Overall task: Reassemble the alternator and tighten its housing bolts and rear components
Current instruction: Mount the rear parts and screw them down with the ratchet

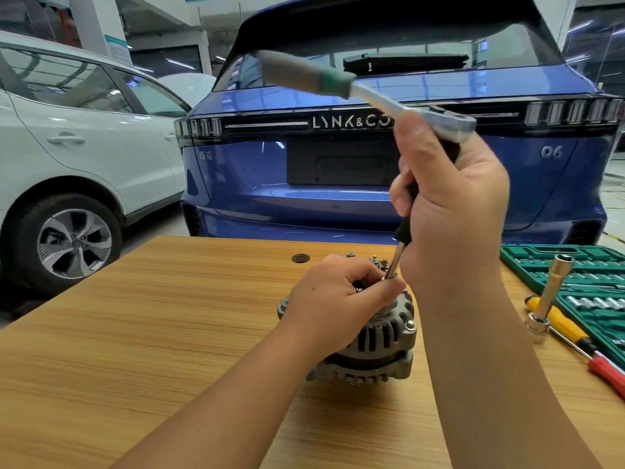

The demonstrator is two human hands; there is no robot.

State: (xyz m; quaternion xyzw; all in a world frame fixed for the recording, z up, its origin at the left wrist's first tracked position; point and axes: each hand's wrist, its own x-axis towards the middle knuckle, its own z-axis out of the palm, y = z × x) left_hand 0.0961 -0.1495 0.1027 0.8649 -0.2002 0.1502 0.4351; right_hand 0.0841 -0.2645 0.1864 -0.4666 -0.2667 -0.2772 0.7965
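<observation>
Blurred ratchet [372, 96] gripped by right hand [449, 204], left hand [338, 299] clutching, hiding alternator [382, 343] top

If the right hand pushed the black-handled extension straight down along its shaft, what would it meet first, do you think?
Most likely the rear top of the grey ribbed metal alternator. The right hand aims the black-handled extension down there, its tip beside the left hand's fingertips; the exact bolt is hidden.

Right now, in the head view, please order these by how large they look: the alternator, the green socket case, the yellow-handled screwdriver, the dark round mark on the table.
1. Green socket case, though cropped by the frame edge.
2. Alternator, partly hidden by the left hand.
3. Yellow-handled screwdriver.
4. Dark round mark.
</observation>
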